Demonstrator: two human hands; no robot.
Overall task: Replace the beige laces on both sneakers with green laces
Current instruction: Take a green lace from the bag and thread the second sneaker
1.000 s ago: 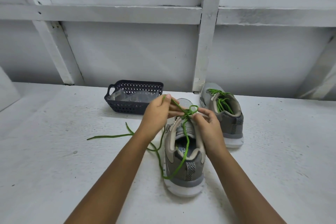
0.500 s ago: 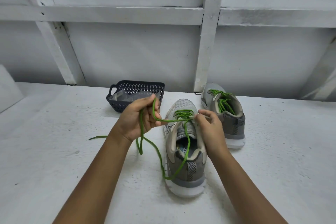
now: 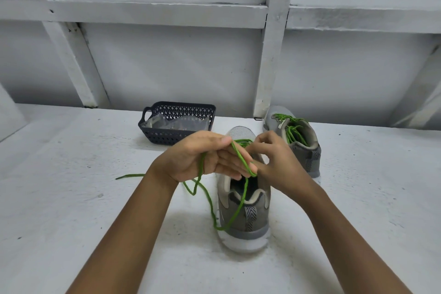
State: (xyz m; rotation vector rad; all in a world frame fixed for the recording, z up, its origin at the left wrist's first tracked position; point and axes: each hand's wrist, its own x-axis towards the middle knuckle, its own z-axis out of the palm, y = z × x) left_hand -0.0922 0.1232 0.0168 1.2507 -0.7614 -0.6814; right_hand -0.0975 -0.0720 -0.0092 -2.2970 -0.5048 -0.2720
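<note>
A grey sneaker (image 3: 244, 219) stands heel toward me in the middle of the white table, threaded with a green lace (image 3: 210, 200). My left hand (image 3: 202, 157) is over its tongue, palm up, with the lace looped across the fingers. One strand drops over the heel, another trails left across the table. My right hand (image 3: 276, 162) is beside it over the eyelets, pinching the lace where it meets my left fingertips. A second grey sneaker (image 3: 297, 141), laced in green, stands behind to the right.
A dark plastic basket (image 3: 177, 123) holding a clear plastic bag stands at the back, left of the sneakers. A white wall with beams rises right behind the table.
My left hand has moved right, back over the sneaker, carrying the lace loop to my right hand. My right hand has lifted slightly off the eyelets.
</note>
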